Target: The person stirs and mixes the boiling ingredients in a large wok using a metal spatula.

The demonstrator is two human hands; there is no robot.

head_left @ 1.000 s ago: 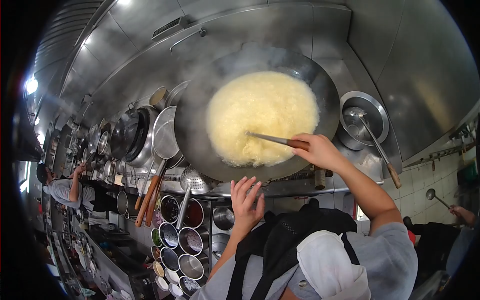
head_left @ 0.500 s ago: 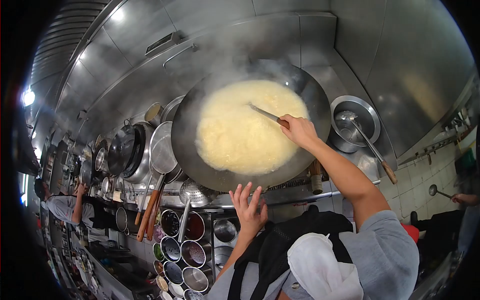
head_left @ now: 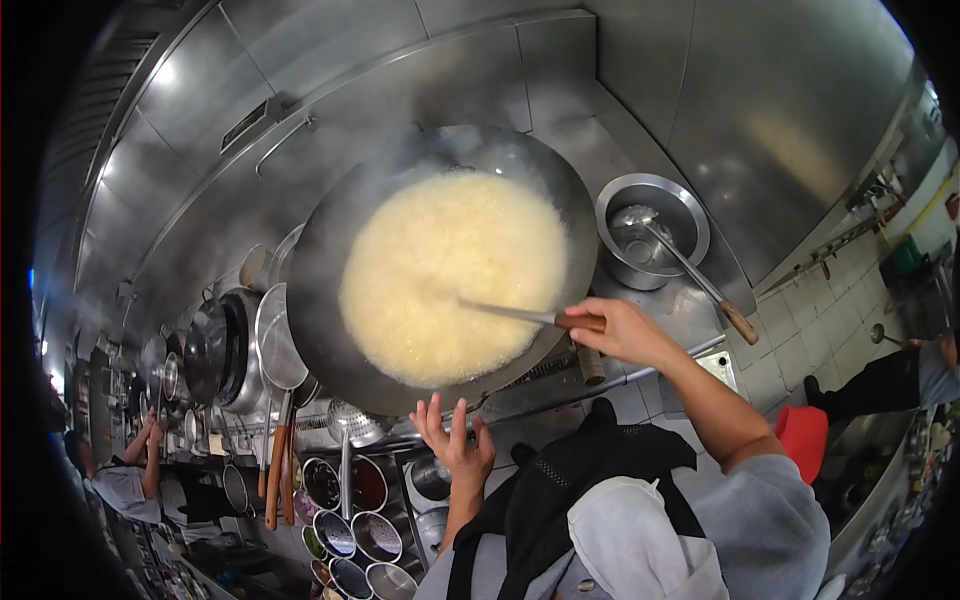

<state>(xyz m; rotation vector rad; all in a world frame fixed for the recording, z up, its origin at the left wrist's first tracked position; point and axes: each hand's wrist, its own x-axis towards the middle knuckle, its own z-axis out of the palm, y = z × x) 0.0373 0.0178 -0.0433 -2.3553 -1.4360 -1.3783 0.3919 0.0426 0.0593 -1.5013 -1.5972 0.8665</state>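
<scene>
A large dark wok point(head_left: 318, 300) holds a pale yellow, steaming liquid point(head_left: 450, 265). My right hand point(head_left: 622, 330), at the wok's right edge, is closed around the wooden handle of a long metal cooking utensil point(head_left: 505, 311). The utensil's shaft slants into the liquid, which hides its head, so I cannot tell its exact kind. By the wok's front rim, my left hand point(head_left: 458, 447) has its fingers spread and holds nothing. Whether its fingertips touch the rim is unclear.
To the right of the wok stands a metal pot point(head_left: 652, 275) with a wooden-handled ladle point(head_left: 700, 278) in it. Strainers point(head_left: 283, 335) and a perforated skimmer point(head_left: 357, 425) lie at left. Several ingredient containers point(head_left: 376, 537) sit below. Other people point(head_left: 125, 490) stand at both sides.
My right hand and the utensil have moved down toward the wok's near right edge. The utensil's shaft now lies flatter. The view has shifted, and my left hand remains spread by the rim.
</scene>
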